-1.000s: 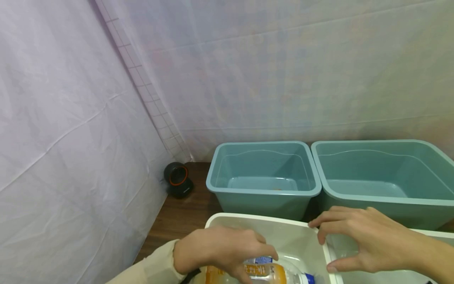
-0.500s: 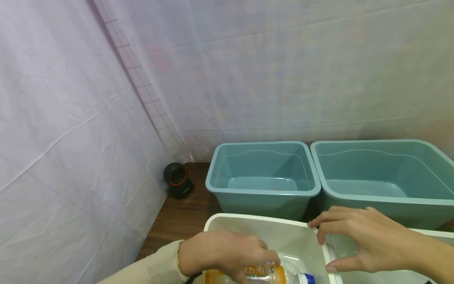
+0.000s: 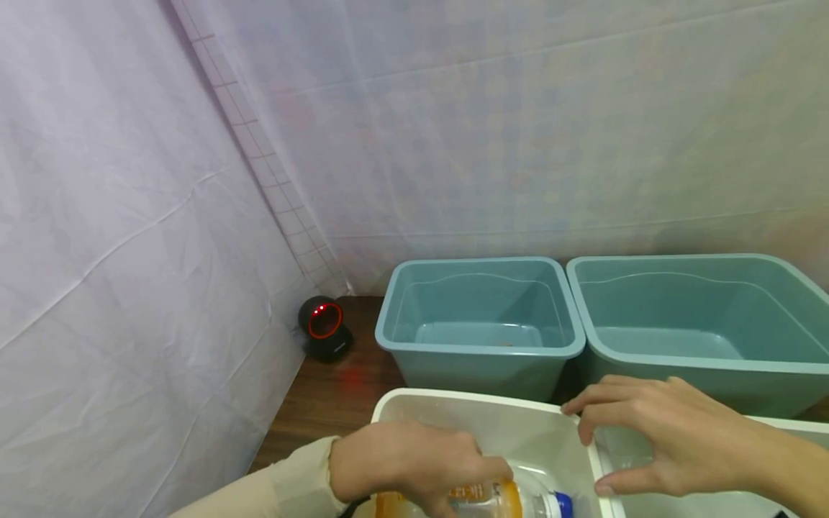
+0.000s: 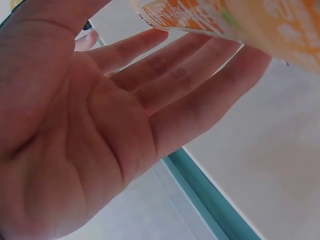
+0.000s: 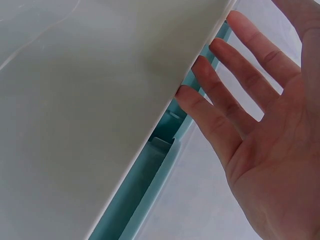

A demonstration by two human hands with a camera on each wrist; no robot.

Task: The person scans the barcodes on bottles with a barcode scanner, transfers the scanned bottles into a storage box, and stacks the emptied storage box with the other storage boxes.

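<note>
Orange-labelled bottle (image 3: 492,498), writing illegible

Two hands low in front, both facing down.

The left hand (image 3: 414,464) comes in from the bottom left in a light sleeve, its back up and its fingers (image 4: 190,75) bent a little and kept close together. The right hand (image 3: 654,435) comes in from the bottom right with a bare arm, its fingers (image 5: 225,95) long, straight and spread apart, and its thumb stuck out below them.
</note>
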